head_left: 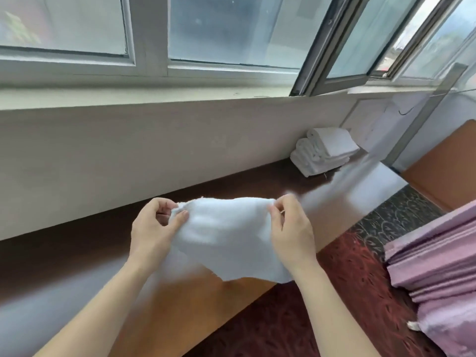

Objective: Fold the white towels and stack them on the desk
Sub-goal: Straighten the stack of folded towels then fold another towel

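While my left hand (152, 228) and right hand (291, 228) each pinch a top corner, the white towel (226, 235) hangs open above the desk (257, 181). Holding it spread should let me fold it for the stack (323, 150).

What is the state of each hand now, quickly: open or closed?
Left hand: closed, pinching one top corner of the white towel.
Right hand: closed, pinching the other top corner.

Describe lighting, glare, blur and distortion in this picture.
Head view, light: soft daylight through the window, no hard shadows. Head view, glare: pale streaks across the desk. Head view, blur: the towel pinched by the left hand and right hand looks washed out and soft; the folded stack is sharper. Head view, distortion: the sill bows slightly.
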The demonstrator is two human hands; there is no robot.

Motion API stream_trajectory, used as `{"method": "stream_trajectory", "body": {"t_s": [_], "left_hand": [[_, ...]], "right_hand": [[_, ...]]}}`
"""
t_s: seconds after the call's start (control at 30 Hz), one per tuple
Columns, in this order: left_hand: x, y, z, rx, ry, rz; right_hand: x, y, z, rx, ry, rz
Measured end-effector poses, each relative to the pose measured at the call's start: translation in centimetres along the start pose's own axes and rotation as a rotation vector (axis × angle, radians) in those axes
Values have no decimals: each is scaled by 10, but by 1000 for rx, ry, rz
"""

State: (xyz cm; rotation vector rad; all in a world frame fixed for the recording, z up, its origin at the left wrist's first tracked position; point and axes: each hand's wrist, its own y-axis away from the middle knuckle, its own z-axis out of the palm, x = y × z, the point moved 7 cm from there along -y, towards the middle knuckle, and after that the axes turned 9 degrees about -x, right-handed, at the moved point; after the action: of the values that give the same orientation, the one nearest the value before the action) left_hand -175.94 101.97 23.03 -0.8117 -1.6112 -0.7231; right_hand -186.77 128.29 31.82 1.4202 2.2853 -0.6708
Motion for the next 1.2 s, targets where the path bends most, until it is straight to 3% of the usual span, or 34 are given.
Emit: {"method": "stream_trajectory", "body": {"t_s": [0.1,0.17,0.3,0.47,0.6,0.67,0.73,0.83,1.0,1.2], "left_hand": [[-48,-44,-22,74,-122,-180],[-86,-60,-32,38,-250,-382],[-143,-45,-11,-13,-323,-595],[-185,22,42,105,-99,-871],[-182,48,89,237,93,-902],[-177,46,104,297,200,-893],[-172,37,106,383,191,-844],[-152,23,97,497,142,-710],[-128,-6,79,395,93,-635],[-81,-23,55,353,83,-586]], "right_hand": [[53,-30,87,-483,108,134],[95,-35,128,-675,210,220],[157,-58,162,-759,252,241],[211,-96,195,-883,65,368],[222,-109,215,-896,-124,468],[214,-110,226,-956,-114,387],[208,-114,235,-998,-142,319],[202,-122,237,-1024,-302,381],[179,-136,220,-1103,-749,556],[163,-190,154,-875,-778,453]]}}
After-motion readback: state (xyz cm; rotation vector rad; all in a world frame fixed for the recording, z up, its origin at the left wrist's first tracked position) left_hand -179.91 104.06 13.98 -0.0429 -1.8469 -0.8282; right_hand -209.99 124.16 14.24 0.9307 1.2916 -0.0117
